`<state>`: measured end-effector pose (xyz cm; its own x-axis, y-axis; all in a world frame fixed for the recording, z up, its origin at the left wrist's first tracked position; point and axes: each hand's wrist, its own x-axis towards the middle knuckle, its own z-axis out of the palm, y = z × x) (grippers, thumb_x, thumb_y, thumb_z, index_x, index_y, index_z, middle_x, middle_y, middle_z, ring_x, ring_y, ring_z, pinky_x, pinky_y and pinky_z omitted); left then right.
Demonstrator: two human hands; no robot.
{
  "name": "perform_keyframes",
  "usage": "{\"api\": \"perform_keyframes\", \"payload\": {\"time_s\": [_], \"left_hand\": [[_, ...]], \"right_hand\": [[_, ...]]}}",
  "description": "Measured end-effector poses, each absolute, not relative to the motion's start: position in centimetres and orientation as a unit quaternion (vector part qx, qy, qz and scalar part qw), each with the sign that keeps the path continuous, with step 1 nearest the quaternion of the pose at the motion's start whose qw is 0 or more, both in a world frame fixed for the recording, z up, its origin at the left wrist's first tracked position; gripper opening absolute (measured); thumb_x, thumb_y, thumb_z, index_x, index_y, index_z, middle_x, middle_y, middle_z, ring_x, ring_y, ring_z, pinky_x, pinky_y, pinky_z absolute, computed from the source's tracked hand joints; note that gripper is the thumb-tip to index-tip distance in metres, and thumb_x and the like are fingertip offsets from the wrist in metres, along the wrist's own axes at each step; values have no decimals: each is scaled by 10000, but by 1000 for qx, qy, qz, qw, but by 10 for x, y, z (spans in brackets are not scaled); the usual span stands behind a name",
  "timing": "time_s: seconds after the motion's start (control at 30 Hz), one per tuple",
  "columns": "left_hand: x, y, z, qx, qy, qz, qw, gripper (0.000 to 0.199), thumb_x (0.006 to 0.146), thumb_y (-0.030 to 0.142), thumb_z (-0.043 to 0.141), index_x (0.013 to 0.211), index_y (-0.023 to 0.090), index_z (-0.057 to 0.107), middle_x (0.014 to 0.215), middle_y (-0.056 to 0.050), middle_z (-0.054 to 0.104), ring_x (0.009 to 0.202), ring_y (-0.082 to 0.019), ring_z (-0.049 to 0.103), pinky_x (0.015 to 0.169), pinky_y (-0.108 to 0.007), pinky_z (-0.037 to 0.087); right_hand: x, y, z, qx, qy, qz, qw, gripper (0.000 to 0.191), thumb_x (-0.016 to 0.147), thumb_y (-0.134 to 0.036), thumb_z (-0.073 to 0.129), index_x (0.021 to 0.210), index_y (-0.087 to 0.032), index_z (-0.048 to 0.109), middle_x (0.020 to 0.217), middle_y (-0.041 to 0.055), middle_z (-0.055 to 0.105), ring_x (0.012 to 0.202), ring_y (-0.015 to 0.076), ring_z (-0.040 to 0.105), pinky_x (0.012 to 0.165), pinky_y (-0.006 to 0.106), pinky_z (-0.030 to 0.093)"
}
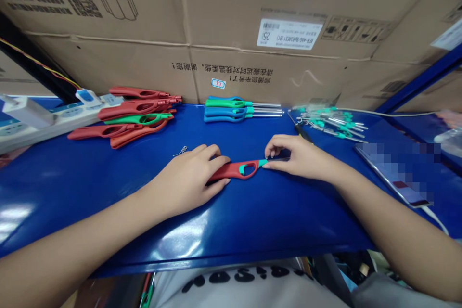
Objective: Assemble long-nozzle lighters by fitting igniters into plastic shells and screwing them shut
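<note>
A red gas lighter (234,171) with a teal trigger and collar lies across the middle of the blue table. My left hand (193,173) is closed round its handle end, thumb on the near side and fingers on the far side. At the other end, my right hand (294,156) pinches the lighter by its teal collar and metal tube, which the fingers partly cover. A few tiny metal pieces (183,150) lie just beyond my left hand. Behind my right hand rests a dark-handled screwdriver (303,133), partly hidden.
Red and green lighter bodies (135,110) are piled at the back left beside a white power strip (70,114). Blue and green lighters (227,114) with metal tubes sit back centre. Metal tubes with teal collars (334,122) lie back right, near a phone (393,175). A cardboard box (224,24) walls the back.
</note>
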<state>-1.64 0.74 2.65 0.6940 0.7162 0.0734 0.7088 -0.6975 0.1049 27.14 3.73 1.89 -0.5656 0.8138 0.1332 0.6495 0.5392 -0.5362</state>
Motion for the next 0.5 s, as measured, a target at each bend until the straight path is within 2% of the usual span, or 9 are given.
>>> {"api": "perform_keyframes", "payload": {"time_s": [0.07, 0.17, 0.23, 0.27, 0.37, 0.43, 0.5], "left_hand": [[-18, 5, 29, 918, 395, 40, 25, 376, 986, 375, 506, 1307, 207, 608, 1122, -109, 611, 994, -296, 620, 859, -456, 531], [-19, -1, 30, 912, 409, 20, 3, 363, 999, 317, 464, 1297, 178, 617, 1115, -126, 608, 987, -308, 622, 869, -477, 536], [-18, -6, 30, 912, 411, 9, -6, 359, 1006, 262, 431, 1295, 163, 618, 1128, -133, 607, 989, -309, 621, 869, -481, 542], [-17, -8, 29, 912, 410, 4, -11, 365, 1005, 237, 422, 1305, 155, 613, 1138, -136, 606, 992, -310, 617, 864, -480, 545], [-15, -14, 26, 912, 410, -14, -29, 433, 980, 151, 425, 1393, 101, 547, 1189, -161, 599, 1013, -320, 592, 850, -471, 553], [-15, -17, 24, 915, 401, -18, -30, 491, 954, 93, 419, 1437, 69, 499, 1222, -175, 588, 1035, -321, 570, 869, -462, 547], [-15, -20, 22, 919, 393, -11, -18, 531, 932, 53, 411, 1459, 50, 469, 1235, -179, 579, 1062, -316, 553, 906, -452, 536]], "right_hand": [[278, 43, 22, -453, -846, 194, 201, 178, 907, -335, 639, 821, -185, 680, 835, 46, 692, 751, 175, 639, 693, 302, 495], [288, 49, 28, -543, -814, 47, 199, 286, 982, -319, 483, 809, -187, 669, 832, 67, 703, 770, 210, 653, 672, 326, 464], [294, 51, 32, -629, -762, -61, 138, 360, 1010, -371, 402, 809, -178, 629, 871, 108, 692, 813, 261, 663, 645, 346, 445], [297, 52, 32, -670, -730, -87, 101, 350, 1003, -426, 413, 887, -167, 618, 936, 137, 692, 842, 292, 670, 624, 350, 438], [301, 56, 30, -758, -647, -79, -10, 431, 955, -485, 492, 1166, -111, 528, 1133, 232, 658, 907, 369, 686, 605, 366, 445], [300, 57, 28, -772, -632, -46, -51, 395, 951, -394, 487, 1215, -101, 502, 1094, 242, 671, 893, 375, 697, 613, 373, 457], [296, 56, 28, -766, -641, -30, -45, 360, 923, -333, 487, 1198, -104, 524, 954, 219, 695, 827, 369, 700, 608, 385, 461]]}}
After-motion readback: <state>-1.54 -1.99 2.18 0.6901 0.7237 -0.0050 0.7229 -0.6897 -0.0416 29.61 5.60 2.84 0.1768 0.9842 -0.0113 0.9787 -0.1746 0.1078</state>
